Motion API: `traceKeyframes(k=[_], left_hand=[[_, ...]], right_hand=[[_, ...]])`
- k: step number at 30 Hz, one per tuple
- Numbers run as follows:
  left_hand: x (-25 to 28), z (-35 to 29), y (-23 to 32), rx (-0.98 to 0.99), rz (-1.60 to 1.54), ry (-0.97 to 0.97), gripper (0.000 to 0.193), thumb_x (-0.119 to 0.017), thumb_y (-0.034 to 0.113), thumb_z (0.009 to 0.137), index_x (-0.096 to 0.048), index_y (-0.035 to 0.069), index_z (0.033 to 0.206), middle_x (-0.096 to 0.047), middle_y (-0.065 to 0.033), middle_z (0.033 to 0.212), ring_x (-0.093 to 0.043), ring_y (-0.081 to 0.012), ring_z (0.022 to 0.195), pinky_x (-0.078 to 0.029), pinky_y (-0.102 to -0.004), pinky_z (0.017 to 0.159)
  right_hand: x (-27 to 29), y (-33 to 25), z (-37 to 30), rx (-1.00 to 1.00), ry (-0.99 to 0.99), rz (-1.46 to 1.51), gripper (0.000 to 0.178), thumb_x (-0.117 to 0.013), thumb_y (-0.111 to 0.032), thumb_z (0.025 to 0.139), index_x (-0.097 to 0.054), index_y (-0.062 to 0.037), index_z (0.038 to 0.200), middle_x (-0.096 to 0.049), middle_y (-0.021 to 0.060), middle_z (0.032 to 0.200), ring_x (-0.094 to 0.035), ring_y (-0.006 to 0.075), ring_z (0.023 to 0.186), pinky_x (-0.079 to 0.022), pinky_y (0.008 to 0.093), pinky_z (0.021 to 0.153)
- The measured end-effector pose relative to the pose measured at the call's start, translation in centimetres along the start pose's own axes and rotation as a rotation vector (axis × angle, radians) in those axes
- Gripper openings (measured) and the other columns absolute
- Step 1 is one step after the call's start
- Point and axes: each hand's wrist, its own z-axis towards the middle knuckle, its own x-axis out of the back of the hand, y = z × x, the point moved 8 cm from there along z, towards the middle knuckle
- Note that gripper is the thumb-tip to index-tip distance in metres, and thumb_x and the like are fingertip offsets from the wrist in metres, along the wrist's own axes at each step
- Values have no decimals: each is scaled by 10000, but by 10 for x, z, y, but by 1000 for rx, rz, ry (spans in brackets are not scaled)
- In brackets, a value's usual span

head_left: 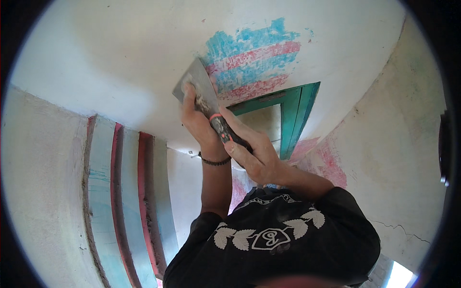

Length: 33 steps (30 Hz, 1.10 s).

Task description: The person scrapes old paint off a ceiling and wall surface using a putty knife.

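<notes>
A wide putty knife (205,89), with a grey, smeared metal blade and a black-and-orange handle, is raised in front of me. Its blade edge lies against the pale wall, at the left side of a patch of blue and red paint (254,60). My right hand (254,151) is closed round the handle. On the blade is my left hand (198,117), one finger stretched along its face and the other fingers mostly hidden; a dark beaded bracelet (215,162) circles that wrist.
A green frame (293,115) is set in the wall just right of the knife. At the left run pale blue ledges with red edges (115,158). Reddish paint (331,163) marks the right wall, where a crack (403,230) runs lower down.
</notes>
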Motion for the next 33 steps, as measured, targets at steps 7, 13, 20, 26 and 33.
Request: traceKeyframes(k=[7, 13, 20, 26, 33], left_hand=[[-2, 9, 5, -17, 30, 53, 385, -450, 262, 1062, -638, -68, 1128, -698, -146, 1009, -663, -177, 927, -523, -296, 830], [3, 5, 8, -127, 305, 11, 380, -444, 247, 1061, -630, -79, 1125, -689, -146, 1007, -660, -182, 931, -523, -297, 824], [-8, 8, 10, -75, 56, 51, 409, -473, 265, 1053, -574, -94, 1221, -674, -152, 1036, -677, -208, 952, -537, -304, 833], [-8, 7, 6, -42, 71, 10, 399, -473, 261, 1053, -597, -90, 1197, -682, -161, 1039, -667, -186, 891, -534, -298, 791], [6, 9, 2, -8, 126, 23, 410, -462, 278, 1055, -597, -77, 1210, -688, -152, 1030, -662, -182, 890, -536, -302, 771]], right_hand=[[1, -5, 6, 12, -25, 32, 641, -531, -143, 977, -286, 128, 1504, -648, 224, 1074, -614, 200, 948, -485, 327, 881], [1, 1, 3, 11, -24, 25, 639, -528, -135, 977, -285, 104, 1517, -661, 220, 1082, -616, 189, 957, -485, 316, 879], [2, -4, 8, 81, 29, 67, 642, -510, -141, 995, -259, 99, 1535, -622, 50, 940, -500, 55, 767, -413, 212, 726], [4, 0, 5, 85, 32, 101, 623, -507, -141, 985, -292, 128, 1504, -647, 237, 1191, -611, 183, 1031, -450, 301, 956], [1, -5, 3, -42, -16, 125, 626, -508, -154, 990, -291, 121, 1509, -637, 222, 1203, -602, 185, 1027, -442, 310, 973]])
